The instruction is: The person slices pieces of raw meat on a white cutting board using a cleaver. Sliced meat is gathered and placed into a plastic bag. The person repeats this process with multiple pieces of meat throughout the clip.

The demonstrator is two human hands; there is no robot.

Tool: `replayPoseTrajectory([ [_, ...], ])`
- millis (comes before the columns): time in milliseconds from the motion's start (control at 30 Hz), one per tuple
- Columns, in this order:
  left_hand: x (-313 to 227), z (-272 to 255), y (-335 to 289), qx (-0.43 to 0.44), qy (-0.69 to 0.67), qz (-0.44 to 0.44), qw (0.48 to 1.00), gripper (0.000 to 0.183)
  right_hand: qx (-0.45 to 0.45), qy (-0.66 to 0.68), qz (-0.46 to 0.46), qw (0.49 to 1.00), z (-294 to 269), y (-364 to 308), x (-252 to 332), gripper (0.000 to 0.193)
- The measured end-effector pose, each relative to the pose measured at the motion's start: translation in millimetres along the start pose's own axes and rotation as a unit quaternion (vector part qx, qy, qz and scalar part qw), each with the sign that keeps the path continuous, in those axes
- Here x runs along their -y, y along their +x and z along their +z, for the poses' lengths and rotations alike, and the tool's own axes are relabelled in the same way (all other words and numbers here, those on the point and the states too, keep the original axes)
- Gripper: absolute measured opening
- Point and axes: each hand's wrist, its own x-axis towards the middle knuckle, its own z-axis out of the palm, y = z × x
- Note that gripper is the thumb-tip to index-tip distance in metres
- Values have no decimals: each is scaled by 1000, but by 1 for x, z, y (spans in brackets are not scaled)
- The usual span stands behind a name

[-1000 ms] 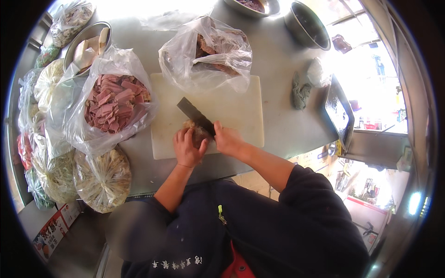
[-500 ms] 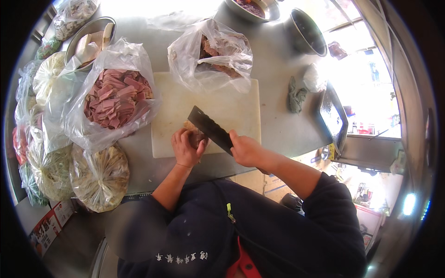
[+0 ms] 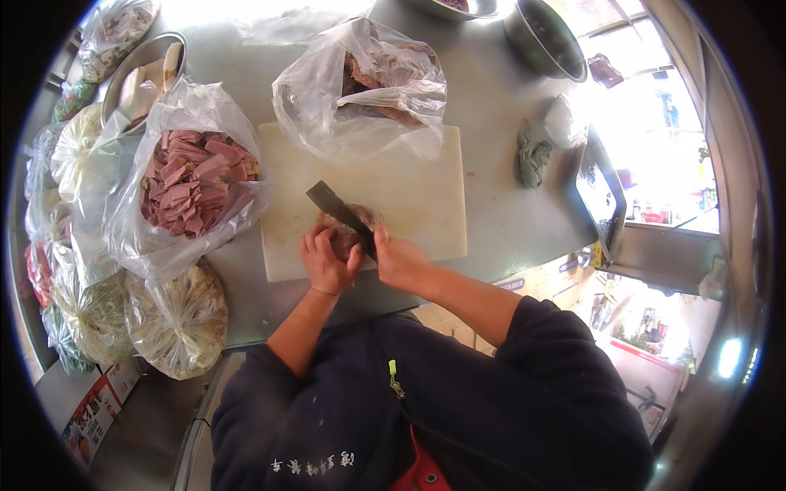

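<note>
My left hand presses with curled fingers on a brownish-pink piece of meat near the front of the white cutting board. In my right hand is a dark-bladed cleaver, its handle hidden by my fingers. The blade lies slantwise over the meat, close to my left fingertips; whether it has cut in, I cannot tell. On the board's far edge rests a clear plastic bag with chunks of brown meat. Left of the board, another open bag holds many pink meat slices.
Tied plastic bags of food crowd the table's left side. A metal bowl with pale pieces stands behind them. Far right are a deep metal pot, a grey-green cloth and a dark tray by the table edge.
My right hand has moved left and the cleaver has come over the meat with its blade turned more edge-down. My left hand still holds the meat. The view has shifted slightly.
</note>
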Motion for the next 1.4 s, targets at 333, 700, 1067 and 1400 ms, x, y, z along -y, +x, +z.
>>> replayPoseTrajectory([
  [333,6,-15,-9,46,-9,-52,998,75,17,-65,-15,998,-26,-39,-26,40],
  [700,4,-28,-47,23,-24,-71,997,68,25,-50,6,998,-81,-93,29,29],
  [1067,17,-27,-37,11,-30,-10,999,63,107,-94,17,990,-63,-36,37,46],
  [1400,21,-27,-38,18,-10,-2,1000,69,33,-21,15,999,-3,2,25,39],
])
